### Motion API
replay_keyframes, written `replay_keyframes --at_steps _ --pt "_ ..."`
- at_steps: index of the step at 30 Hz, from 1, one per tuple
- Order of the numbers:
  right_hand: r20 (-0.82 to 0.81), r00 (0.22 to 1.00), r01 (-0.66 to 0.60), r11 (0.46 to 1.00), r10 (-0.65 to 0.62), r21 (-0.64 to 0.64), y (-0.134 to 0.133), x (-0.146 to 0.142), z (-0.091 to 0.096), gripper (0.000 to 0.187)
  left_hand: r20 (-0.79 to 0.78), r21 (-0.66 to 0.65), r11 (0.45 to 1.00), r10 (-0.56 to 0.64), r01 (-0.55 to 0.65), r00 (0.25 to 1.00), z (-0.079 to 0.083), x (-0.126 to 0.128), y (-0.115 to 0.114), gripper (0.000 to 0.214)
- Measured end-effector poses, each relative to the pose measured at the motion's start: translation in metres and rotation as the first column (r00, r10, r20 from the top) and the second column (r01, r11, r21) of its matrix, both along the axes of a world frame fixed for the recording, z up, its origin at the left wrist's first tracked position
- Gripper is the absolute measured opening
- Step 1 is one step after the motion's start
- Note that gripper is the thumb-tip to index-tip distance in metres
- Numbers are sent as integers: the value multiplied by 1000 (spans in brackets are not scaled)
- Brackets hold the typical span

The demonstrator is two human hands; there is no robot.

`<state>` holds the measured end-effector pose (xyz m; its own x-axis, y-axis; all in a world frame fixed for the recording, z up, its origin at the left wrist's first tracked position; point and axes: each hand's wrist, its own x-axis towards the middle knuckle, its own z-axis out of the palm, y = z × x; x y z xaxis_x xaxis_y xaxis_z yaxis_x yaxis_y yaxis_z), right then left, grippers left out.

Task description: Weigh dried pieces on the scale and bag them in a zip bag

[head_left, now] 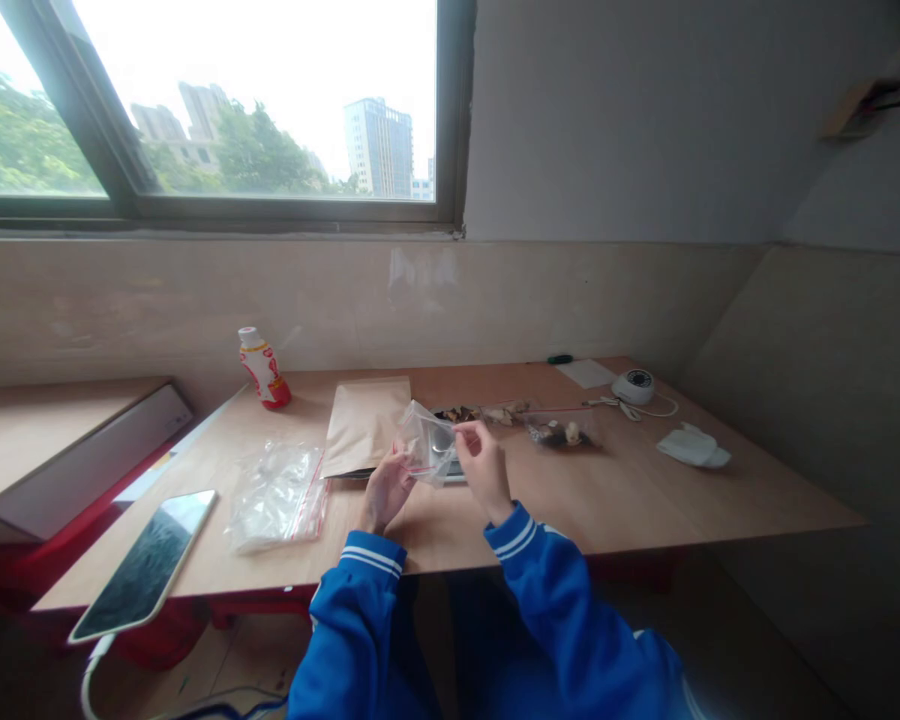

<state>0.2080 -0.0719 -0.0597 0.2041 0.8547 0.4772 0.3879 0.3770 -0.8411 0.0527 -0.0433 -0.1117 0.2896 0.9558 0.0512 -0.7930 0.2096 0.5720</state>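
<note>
Blue sleeves (354, 620) are overlapping the worktop (630, 505) | left hand (388, 487): grip is holding a clear bag (420, 435) | right hand (486, 465): grip is pinching its side

Daylight pours in from the window (270, 100), beyond and to the left of the person's left hand (388, 490) and right hand (487, 468), its sky (292, 40) burnt out to white. The wall (607, 120) beyond the right hand is dim grey, and the floor (240, 650) below both hands sinks into shadow. Glare pales the far end of the phone (146, 565) left of the left hand; the clear bag (426, 440) between the hands glints. Wide-angle stretch pulls the table (622, 500) outward on either side, and a fixture (862, 110) far up to their right is smeared (too soft to identify).
</note>
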Motion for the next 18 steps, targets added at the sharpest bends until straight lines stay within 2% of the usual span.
replay_keyframes --at_steps 2,4,6,9,12,14,18 --pt "-1 993 -119 993 119 -20 12 12 -2 22 -65 -7 997 75 -75 995 1 0 0 21" --pt "93 979 -182 983 182 -11 24 25 -8 29 -178 21 991 136 -135 975 1 2 1 24" --pt "247 962 -122 993 115 13 35 38 -19 30 -263 50 983 185 -178 947 0 3 2 27" --pt "471 882 -20 999 4 27 47 52 -38 28 -335 78 967 254 -241 907 -2 4 3 33" --pt "573 818 -46 999 44 -10 53 59 -51 32 -433 160 945 326 -284 841 -5 5 3 38" --pt "586 806 -76 997 77 -27 56 60 -54 31 -517 268 909 415 -318 749 -7 6 2 39" --pt "597 796 -103 994 100 -30 58 62 -52 28 -648 520 793 608 -317 459 -10 8 -5 42"
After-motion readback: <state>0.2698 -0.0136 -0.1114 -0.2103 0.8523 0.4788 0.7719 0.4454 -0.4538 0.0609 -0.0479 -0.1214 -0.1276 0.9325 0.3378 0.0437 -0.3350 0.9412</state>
